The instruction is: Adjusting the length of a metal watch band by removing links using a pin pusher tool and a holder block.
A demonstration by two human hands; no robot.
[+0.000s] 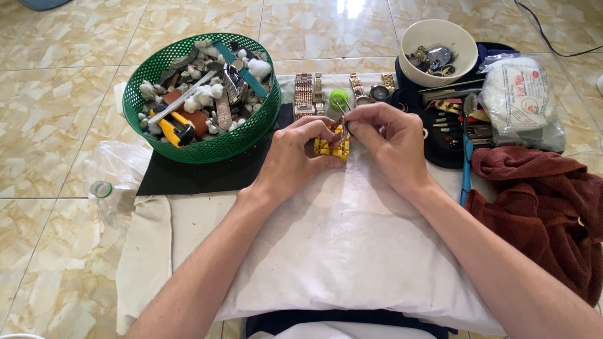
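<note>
My left hand [294,156] presses on a small yellow block-shaped holder [326,148] that rests on the white cloth [326,251]. My right hand [386,141] meets it from the right, fingertips pinched around a thin metal tool [343,112] and a small dark part over the holder. What sits inside the holder is hidden by my fingers. Just beyond my hands lie two metal watch bracelets [305,94], a green round cap [338,98] and a watch [379,91] on the cloth.
A green mesh basket [207,147] of tools, straps and cotton stands at the back left on a black mat [195,176]. A cream bowl [461,41] of watch parts, a tool pouch [449,122], a plastic bag [524,100] and a maroon towel [540,207] are on the right. A clear bottle [110,196] lies left.
</note>
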